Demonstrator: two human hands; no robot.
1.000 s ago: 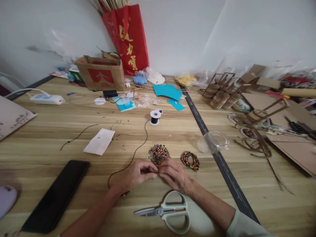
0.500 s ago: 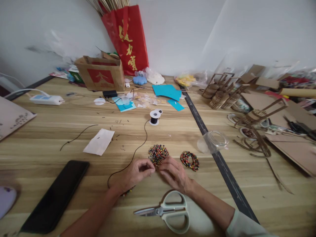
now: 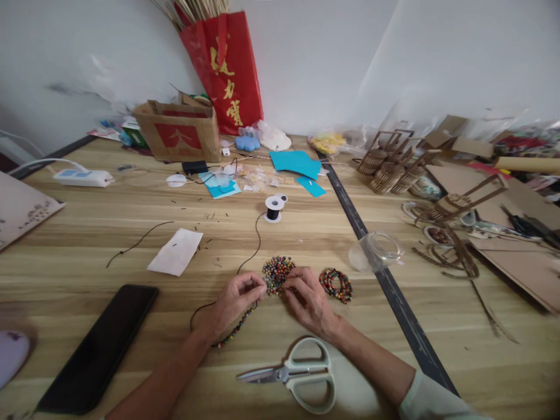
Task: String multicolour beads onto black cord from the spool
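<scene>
My left hand [image 3: 233, 302] is pinched on a thin black cord with a strand of coloured beads [image 3: 234, 331] hanging from under it toward my wrist. The cord [image 3: 251, 252] runs up the table to a small spool [image 3: 274, 207]. My right hand [image 3: 308, 300] rests with its fingertips curled at the near edge of a loose pile of coloured beads [image 3: 277, 271]. What its fingers hold, if anything, is too small to see. A finished beaded bracelet [image 3: 336, 284] lies just right of my right hand.
Scissors [image 3: 297, 373] lie near the front edge under my right forearm. A black phone [image 3: 100, 347] lies front left, a white paper scrap [image 3: 175, 251] behind it. A clear jar [image 3: 377, 249] lies on its side by the dark table seam. Cardboard models and boxes crowd the back and right.
Both hands have moved slightly away from me toward the bead pile. The beaded strand under my left hand now shows longer than before.
</scene>
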